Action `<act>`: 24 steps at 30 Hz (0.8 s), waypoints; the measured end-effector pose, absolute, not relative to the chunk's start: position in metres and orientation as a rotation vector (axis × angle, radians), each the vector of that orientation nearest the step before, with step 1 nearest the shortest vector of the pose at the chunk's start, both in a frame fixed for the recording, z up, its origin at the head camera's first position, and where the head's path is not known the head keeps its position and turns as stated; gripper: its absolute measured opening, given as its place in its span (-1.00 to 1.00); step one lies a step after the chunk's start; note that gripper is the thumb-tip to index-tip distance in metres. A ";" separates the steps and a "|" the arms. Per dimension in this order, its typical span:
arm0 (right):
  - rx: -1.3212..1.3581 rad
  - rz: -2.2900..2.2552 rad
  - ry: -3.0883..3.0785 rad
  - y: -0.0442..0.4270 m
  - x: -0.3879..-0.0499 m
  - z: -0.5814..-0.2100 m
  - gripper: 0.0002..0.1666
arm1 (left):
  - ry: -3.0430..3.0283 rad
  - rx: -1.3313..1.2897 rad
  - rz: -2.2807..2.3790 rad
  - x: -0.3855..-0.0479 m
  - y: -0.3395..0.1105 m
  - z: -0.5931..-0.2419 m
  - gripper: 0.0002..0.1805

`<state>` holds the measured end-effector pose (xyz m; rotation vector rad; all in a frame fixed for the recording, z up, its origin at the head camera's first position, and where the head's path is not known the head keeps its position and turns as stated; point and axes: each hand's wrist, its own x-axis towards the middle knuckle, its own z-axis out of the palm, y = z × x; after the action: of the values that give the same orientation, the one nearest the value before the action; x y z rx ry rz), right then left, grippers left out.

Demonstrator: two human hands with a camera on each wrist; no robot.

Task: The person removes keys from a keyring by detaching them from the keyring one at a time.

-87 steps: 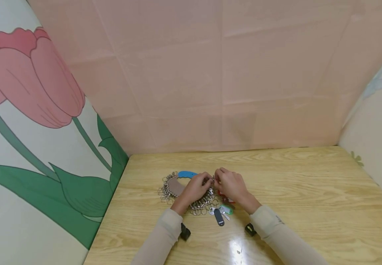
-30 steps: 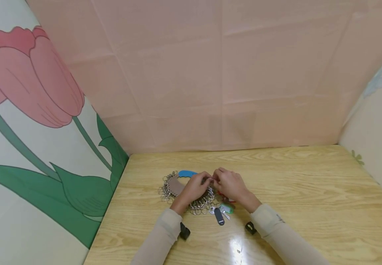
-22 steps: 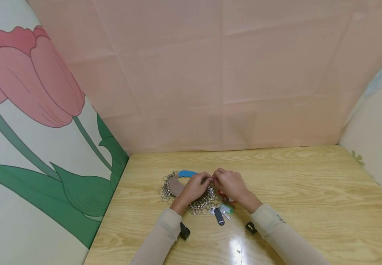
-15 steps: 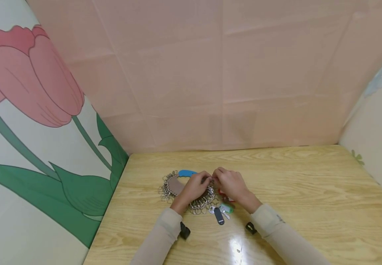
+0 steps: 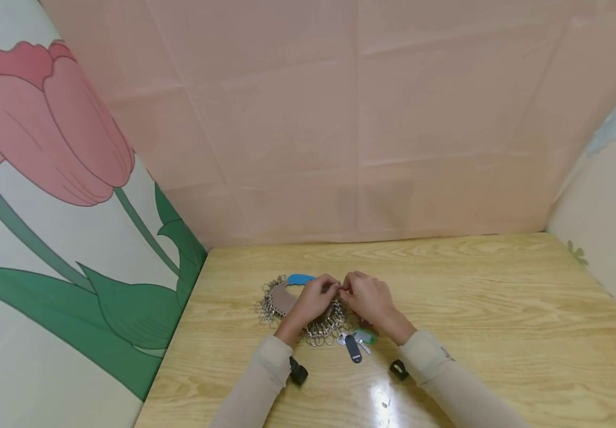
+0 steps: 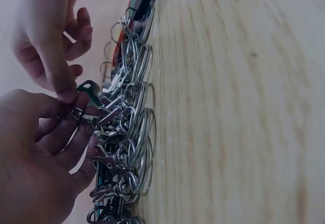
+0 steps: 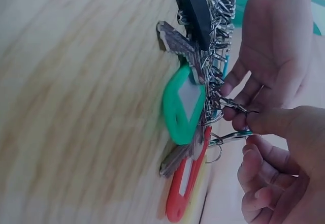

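A large curved key holder with a brown plate (image 5: 281,299) lies on the table, its edge lined with several metal snap hooks and rings (image 5: 325,327). My left hand (image 5: 315,298) is over the holder's right side and pinches a small metal snap hook (image 6: 75,113). Fingertips of my right hand (image 5: 370,298) meet the left ones there, thumb and finger at the same hook. A dark green curved piece (image 6: 90,89) sits beside the fingertips. A blue handle-like part (image 5: 299,279) shows behind the left hand.
Hanging from the holder's near right side are a black key tag (image 5: 353,349), a green key tag (image 7: 183,104), a red key tag (image 7: 185,183) and metal keys (image 7: 175,38). Pink sheeting (image 5: 286,148) stands behind the wooden table (image 5: 473,309).
Both hands stay at the same spot over the holder. My right hand and wrist have shifted slightly left, and less of the red key tag shows beneath it. The blue part has moved slightly left.
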<state>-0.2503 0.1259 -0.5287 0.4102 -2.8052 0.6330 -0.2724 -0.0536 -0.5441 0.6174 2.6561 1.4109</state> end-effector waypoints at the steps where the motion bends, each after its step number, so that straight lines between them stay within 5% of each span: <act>1: 0.406 0.629 -2.802 0.126 -0.251 -0.529 -0.80 | 2.649 0.608 1.419 -0.272 -0.053 -0.543 -0.76; 24: 0.419 0.717 -2.786 0.121 -0.251 -0.531 -0.76 | 2.600 0.616 1.418 -0.273 -0.054 -0.544 -0.75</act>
<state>-0.2505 0.1209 -0.5307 0.4190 -2.7862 0.7165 -0.2729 -0.0536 -0.5441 0.6157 2.5995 1.4183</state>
